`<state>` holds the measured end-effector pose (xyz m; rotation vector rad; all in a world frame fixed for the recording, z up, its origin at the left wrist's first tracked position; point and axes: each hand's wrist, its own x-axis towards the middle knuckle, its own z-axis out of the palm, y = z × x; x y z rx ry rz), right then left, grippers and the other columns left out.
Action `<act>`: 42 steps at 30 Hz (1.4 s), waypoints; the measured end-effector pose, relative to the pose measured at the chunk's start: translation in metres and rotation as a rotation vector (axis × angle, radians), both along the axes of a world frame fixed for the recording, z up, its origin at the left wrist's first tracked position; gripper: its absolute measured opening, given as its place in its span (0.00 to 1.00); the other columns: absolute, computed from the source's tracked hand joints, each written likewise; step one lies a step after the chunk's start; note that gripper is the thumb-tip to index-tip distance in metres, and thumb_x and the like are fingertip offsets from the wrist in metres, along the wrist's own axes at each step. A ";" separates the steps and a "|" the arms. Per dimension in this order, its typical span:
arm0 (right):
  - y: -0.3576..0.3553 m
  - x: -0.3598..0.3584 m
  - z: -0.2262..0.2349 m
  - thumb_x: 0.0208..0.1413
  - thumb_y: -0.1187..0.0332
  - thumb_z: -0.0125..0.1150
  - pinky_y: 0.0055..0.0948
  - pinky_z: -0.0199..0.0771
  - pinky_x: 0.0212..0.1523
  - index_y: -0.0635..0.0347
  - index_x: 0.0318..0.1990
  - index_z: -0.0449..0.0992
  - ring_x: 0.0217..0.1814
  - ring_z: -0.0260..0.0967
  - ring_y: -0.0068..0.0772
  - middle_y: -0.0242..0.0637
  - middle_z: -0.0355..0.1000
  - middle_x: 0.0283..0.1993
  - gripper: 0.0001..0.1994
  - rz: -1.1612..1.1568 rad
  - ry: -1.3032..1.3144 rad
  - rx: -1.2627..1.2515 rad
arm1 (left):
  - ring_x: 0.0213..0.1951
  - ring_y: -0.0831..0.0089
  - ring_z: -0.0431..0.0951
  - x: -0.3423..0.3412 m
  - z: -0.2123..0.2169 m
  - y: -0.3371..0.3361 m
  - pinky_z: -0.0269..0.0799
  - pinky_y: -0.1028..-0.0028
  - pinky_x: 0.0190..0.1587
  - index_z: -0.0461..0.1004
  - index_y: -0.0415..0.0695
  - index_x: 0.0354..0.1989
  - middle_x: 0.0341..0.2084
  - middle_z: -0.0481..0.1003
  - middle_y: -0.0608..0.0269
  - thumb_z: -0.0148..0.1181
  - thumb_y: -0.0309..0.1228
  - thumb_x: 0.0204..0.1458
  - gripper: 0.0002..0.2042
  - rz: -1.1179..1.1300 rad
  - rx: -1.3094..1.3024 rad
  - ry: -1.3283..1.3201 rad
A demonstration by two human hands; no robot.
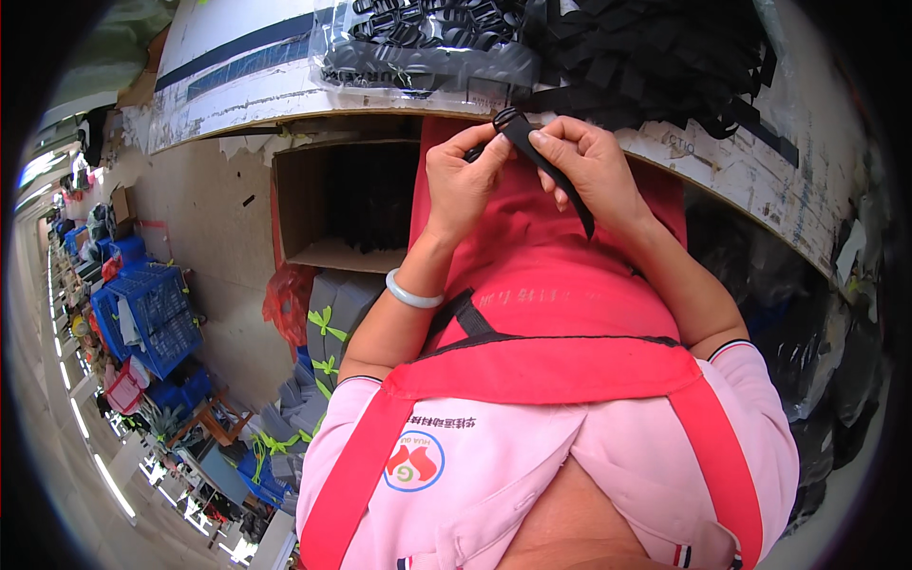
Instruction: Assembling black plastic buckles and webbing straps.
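A black webbing strap (549, 167) is held in front of the red apron, with a black plastic buckle (504, 118) at its upper end. My left hand (465, 176) pinches close below the buckle; a bit of black shows between its fingers too. Thumb and fingers of my right hand (591, 171) grip the strap beside the buckle, and the strap's free end hangs down past the palm. Both hands are just off the near edge of the worktable (223, 112).
On the table lie a clear plastic bag (427, 57) of black buckles and a heap of black straps (646, 62). Below it stands an open cardboard box (328, 255) with dark contents. Blue crates (152, 318) and grey bundles tied with green ribbon are at the left.
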<state>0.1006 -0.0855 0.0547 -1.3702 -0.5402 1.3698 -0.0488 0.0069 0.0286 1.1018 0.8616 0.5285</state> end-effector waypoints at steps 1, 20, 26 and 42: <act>-0.001 -0.001 0.001 0.62 0.63 0.56 0.13 0.64 0.17 0.60 0.33 0.73 0.16 0.64 0.13 0.28 0.70 0.19 0.11 0.006 -0.003 -0.004 | 0.24 0.87 0.69 0.000 -0.002 -0.001 0.63 0.85 0.27 0.78 0.34 0.38 0.22 0.75 0.72 0.61 0.24 0.54 0.07 0.002 -0.002 0.001; 0.001 0.012 -0.028 0.62 0.62 0.56 0.14 0.73 0.32 0.63 0.45 0.74 0.29 0.71 0.15 0.30 0.74 0.31 0.13 0.050 0.286 -0.016 | 0.24 0.75 0.75 -0.006 -0.021 -0.010 0.67 0.80 0.24 0.76 0.36 0.42 0.25 0.75 0.60 0.59 0.20 0.52 0.09 -0.067 0.583 -0.019; -0.005 -0.006 -0.041 0.57 0.69 0.62 0.18 0.67 0.39 0.63 0.42 0.78 0.38 0.65 0.14 0.25 0.69 0.36 0.08 -0.030 -0.278 0.205 | 0.19 0.80 0.71 -0.009 -0.022 -0.006 0.65 0.83 0.17 0.73 0.35 0.48 0.24 0.75 0.59 0.56 0.31 0.59 0.13 -0.051 -0.479 -0.143; -0.013 -0.004 -0.007 0.57 0.63 0.60 0.16 0.52 0.21 0.60 0.27 0.75 0.22 0.53 0.09 0.19 0.62 0.20 0.12 0.136 -0.239 -0.089 | 0.14 0.83 0.69 -0.005 -0.009 -0.019 0.61 0.84 0.14 0.79 0.37 0.41 0.22 0.76 0.66 0.62 0.27 0.55 0.09 0.081 -0.057 -0.108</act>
